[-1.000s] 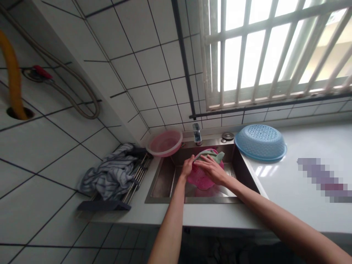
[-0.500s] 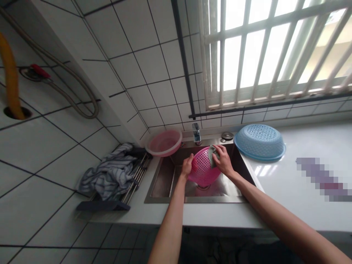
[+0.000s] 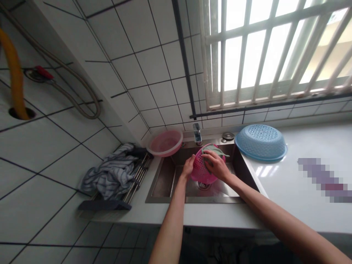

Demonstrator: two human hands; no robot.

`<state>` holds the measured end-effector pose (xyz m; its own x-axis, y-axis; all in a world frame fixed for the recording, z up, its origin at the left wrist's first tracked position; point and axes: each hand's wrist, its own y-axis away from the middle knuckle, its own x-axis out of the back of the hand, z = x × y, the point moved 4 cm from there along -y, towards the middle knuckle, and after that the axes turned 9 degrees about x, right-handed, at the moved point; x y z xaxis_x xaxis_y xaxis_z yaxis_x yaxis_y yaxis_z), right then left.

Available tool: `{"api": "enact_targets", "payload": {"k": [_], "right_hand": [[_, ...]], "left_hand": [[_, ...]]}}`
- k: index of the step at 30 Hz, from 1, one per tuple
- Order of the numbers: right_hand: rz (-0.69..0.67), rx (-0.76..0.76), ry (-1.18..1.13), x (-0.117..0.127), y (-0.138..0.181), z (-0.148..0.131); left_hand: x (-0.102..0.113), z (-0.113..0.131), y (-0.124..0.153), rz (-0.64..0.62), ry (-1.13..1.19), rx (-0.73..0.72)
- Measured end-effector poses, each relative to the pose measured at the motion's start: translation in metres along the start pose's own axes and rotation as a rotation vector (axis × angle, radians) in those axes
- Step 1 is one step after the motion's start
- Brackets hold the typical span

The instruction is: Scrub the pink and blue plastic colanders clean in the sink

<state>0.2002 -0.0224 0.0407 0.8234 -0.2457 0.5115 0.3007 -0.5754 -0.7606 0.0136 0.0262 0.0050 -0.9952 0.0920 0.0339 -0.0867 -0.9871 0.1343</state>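
A pink plastic colander (image 3: 198, 170) is held tilted over the steel sink (image 3: 162, 183). My left hand (image 3: 188, 165) grips its left rim, fingers closed round the edge. In my right hand (image 3: 216, 163) is a green cloth (image 3: 216, 149), pressed against the colander's perforated side, with a loose end hanging out to the right. The drain (image 3: 204, 186) shows below the colander. Part of the colander's right side is hidden behind the right hand and cloth.
A pink basin (image 3: 165, 143) stands at the sink's back left corner, beside the faucet (image 3: 197, 132). To the right sits an upturned blue basket (image 3: 261, 143) near a drain plug (image 3: 228, 136). A striped cloth (image 3: 112, 176) lies on a folding rack (image 3: 136, 179) at left.
My right hand has moved slightly down and left over the colander, and more of the green cloth now spreads out. The colander has turned a little; my left hand keeps its hold.
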Motion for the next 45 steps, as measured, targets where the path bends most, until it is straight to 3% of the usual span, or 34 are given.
{"api": "enact_targets", "payload": {"k": [4, 9, 12, 17, 21, 25, 27, 33, 36, 41, 45], "right_hand": [[-0.024, -0.12, 0.075, -0.003, 0.005, 0.008], [-0.116, -0.081, 0.038, -0.022, 0.007, 0.0], [-0.278, 0.101, -0.015, -0.033, 0.006, -0.017], [-0.421, 0.243, -0.067, -0.033, 0.005, -0.031], [-0.333, 0.206, -0.137, -0.024, 0.003, -0.013], [-0.145, -0.012, -0.103, -0.009, 0.002, 0.022], [-0.142, -0.054, -0.087, -0.004, 0.004, 0.028], [-0.388, 0.214, -0.085, -0.021, 0.007, -0.016], [-0.402, 0.246, -0.118, -0.027, 0.006, -0.029], [-0.182, 0.037, -0.138, -0.008, 0.0, -0.002], [-0.053, -0.15, -0.056, 0.008, 0.002, 0.026]], "left_hand": [[-0.006, 0.006, -0.003, -0.017, -0.141, -0.103], [0.004, 0.018, -0.001, 0.181, -0.247, -0.238], [0.008, 0.017, -0.003, 0.226, -0.214, -0.189], [0.012, -0.002, -0.009, 0.103, -0.169, 0.063], [0.013, -0.004, -0.006, 0.029, -0.125, 0.075], [0.004, 0.001, -0.001, -0.076, -0.077, 0.08], [0.0, 0.002, 0.0, -0.085, -0.08, 0.091], [0.004, -0.001, 0.002, -0.025, 0.048, 0.153], [0.006, -0.005, 0.005, -0.067, 0.129, 0.21], [-0.004, -0.002, 0.007, -0.226, 0.191, 0.182], [-0.01, -0.002, 0.006, -0.236, 0.135, 0.159]]}}
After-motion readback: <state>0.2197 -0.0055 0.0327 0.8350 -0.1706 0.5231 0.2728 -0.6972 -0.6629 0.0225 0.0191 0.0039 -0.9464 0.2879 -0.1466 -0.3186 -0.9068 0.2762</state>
